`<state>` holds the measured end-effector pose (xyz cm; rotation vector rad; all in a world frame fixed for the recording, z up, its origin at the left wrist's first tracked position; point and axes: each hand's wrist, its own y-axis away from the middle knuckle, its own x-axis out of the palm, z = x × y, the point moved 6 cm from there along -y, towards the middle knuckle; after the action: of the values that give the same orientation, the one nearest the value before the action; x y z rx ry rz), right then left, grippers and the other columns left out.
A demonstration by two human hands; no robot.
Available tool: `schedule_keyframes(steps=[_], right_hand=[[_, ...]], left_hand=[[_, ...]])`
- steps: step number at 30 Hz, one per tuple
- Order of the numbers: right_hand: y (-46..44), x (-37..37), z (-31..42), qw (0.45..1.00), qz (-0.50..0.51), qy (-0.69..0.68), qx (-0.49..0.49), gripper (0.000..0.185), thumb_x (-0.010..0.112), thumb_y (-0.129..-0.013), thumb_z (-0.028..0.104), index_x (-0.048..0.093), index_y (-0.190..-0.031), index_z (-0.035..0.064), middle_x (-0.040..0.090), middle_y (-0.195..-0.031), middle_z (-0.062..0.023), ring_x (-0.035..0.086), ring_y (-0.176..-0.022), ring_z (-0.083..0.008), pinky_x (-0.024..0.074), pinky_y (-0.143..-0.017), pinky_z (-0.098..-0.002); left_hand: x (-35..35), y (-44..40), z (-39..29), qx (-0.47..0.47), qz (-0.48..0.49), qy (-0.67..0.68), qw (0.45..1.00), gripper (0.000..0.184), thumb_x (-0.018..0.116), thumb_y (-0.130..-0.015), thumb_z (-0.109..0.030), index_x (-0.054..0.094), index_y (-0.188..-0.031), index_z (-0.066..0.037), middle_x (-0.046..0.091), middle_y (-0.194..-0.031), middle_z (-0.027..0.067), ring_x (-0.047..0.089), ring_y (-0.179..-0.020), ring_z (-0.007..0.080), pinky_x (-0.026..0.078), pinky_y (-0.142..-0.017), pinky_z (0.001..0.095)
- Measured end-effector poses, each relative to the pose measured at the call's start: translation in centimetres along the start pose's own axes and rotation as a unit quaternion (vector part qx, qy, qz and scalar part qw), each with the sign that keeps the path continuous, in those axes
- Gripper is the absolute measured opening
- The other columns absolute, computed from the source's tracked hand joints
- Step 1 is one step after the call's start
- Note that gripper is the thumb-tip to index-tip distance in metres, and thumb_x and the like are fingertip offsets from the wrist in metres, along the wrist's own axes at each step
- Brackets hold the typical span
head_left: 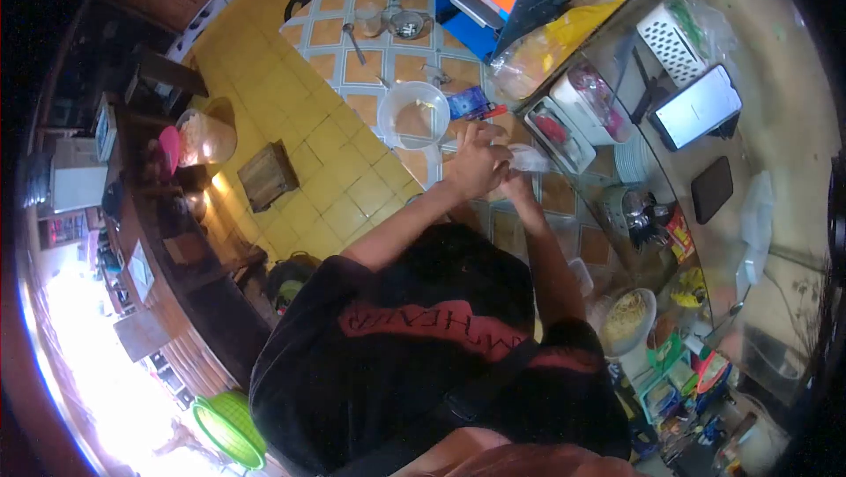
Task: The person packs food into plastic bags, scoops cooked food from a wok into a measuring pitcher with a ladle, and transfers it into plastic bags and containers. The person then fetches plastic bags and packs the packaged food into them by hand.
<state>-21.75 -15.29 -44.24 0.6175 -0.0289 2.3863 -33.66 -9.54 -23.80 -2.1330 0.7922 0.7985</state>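
"What are your fingers at?"

"My left hand [476, 164] is bent over my right hand [517, 184], close together above the table [560, 195]. My right fingers look closed on the clear plastic [529, 158]. Whether my left ones grip it too, I cannot tell"

"And the tub [412, 118]?"

"On the table, just left of my hands, upright and touched by neither. The blue packet [467, 104] lies between it and the tray [561, 135]"

"So how far along are you?"

"Partway, I'd judge. A few pale bits [426, 105] are in the tub, so something is in there, but much of its bottom shows through. The plastic is out in my fingers, and that part looks unfinished"

"Anything in the plastic?"

"Too blurred to tell, so I can't say how much is left. The fork [355, 44] lies beyond the tub, out of my hands, and the noodle bowl [627, 320] is well apart, already filled"
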Motion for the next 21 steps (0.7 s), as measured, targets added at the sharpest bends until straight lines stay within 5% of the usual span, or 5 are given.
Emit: schedule_keyframes(steps=[3, 5, 13, 17, 21], right_hand=[[-0.1, 0.3, 2.4, 0.955, 0.012, 0.270, -0.123, 0.019, 0.058, -0.078, 0.022, 0.056, -0.091, 0.0092, 0.059, -0.091, -0.0107, 0.056, -0.091, -0.0285, 0.0465, -0.072, -0.0414], [0.5, 1.9, 2.8, 0.763, 0.118, 0.584, -0.250, 0.023, 0.057, -0.076, 0.023, 0.056, -0.095, 0.0091, 0.059, -0.090, -0.0105, 0.056, -0.092, -0.0298, 0.0431, -0.080, -0.0465], [1.6, 3.3, 3.8, 0.828, 0.146, 0.508, -0.185, 0.042, 0.065, -0.074, 0.018, 0.048, -0.109, 0.0026, 0.053, -0.106, -0.0169, 0.051, -0.098, -0.0336, 0.0409, -0.081, -0.0426], [1.7, 3.4, 5.3, 0.849, 0.095, 0.458, -0.245, 0.023, 0.046, -0.090, 0.027, 0.052, -0.097, 0.0059, 0.058, -0.087, -0.0057, 0.058, -0.077, -0.0178, 0.0487, -0.066, -0.0305], [2.3, 4.0, 5.3, 0.907, 0.118, 0.381, -0.134, 0.030, 0.041, -0.094, 0.027, 0.049, -0.112, 0.0036, 0.055, -0.103, -0.0065, 0.054, -0.091, -0.0160, 0.0444, -0.077, -0.0291]], left_hand=[[-2.1, -0.5, 0.2, -0.019, -0.032, 0.148, 0.988, 0.016, 0.070, -0.066, -0.020, 0.067, -0.079, -0.010, 0.051, -0.110, 0.0097, 0.043, -0.106, 0.0316, 0.033, -0.092, 0.0464], [-2.9, -1.2, -0.7, -0.027, -0.013, 0.112, 0.993, 0.017, 0.070, -0.066, -0.020, 0.068, -0.080, -0.011, 0.051, -0.110, 0.0094, 0.042, -0.107, 0.0318, 0.031, -0.093, 0.0475], [0.6, -1.1, -0.8, -0.074, 0.009, -0.123, 0.990, 0.018, 0.071, -0.067, -0.021, 0.067, -0.082, -0.013, 0.053, -0.110, 0.0057, 0.039, -0.111, 0.0304, 0.027, -0.096, 0.0468], [-0.2, -0.2, -0.2, -0.072, -0.016, 0.079, 0.994, 0.013, 0.070, -0.067, -0.015, 0.066, -0.080, -0.012, 0.056, -0.106, 0.0053, 0.044, -0.106, 0.0285, 0.031, -0.093, 0.0436], [-2.6, 2.4, 0.4, -0.138, -0.121, 0.190, 0.964, 0.011, 0.066, -0.072, -0.013, 0.065, -0.082, -0.008, 0.058, -0.099, 0.0103, 0.050, -0.095, 0.0294, 0.038, -0.082, 0.0410]])
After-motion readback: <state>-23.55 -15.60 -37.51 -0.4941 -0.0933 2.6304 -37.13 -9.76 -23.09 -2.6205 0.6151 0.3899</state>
